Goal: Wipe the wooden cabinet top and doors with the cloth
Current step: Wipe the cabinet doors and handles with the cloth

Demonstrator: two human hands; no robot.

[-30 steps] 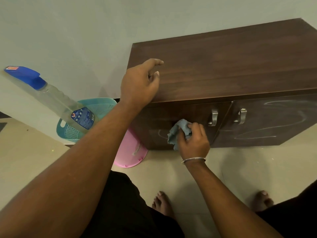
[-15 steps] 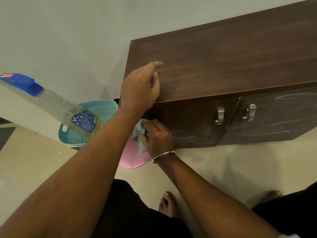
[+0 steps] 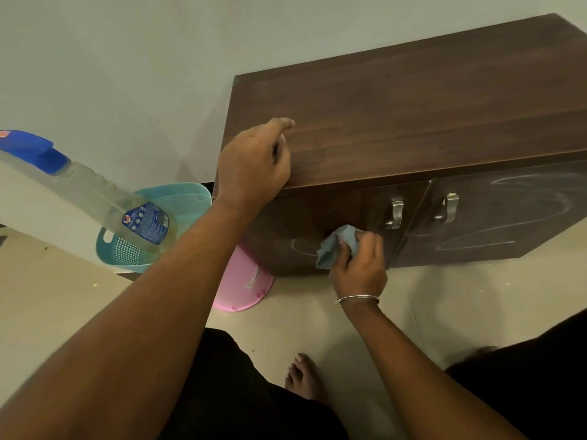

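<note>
A dark wooden cabinet (image 3: pixel 413 115) stands against the wall, with two doors and metal handles. My right hand (image 3: pixel 360 268) grips a bunched blue cloth (image 3: pixel 333 246) and presses it on the lower part of the left door (image 3: pixel 317 217), beside a curved white streak. My left hand (image 3: pixel 254 163) rests on the front left corner of the cabinet top, fingers loosely bent over the edge. The right door (image 3: pixel 508 211) carries several white swirl marks.
A clear spray bottle (image 3: pixel 95 192) with a blue cap stands at the left on a pale ledge. A teal perforated basket (image 3: pixel 152 230) and a pink plastic lid (image 3: pixel 244 284) lie on the floor left of the cabinet. My bare foot (image 3: pixel 301 376) stands on the tiled floor.
My right hand with the cloth has swept from the left edge of the left door back toward its middle. My left hand has stayed on the cabinet top.
</note>
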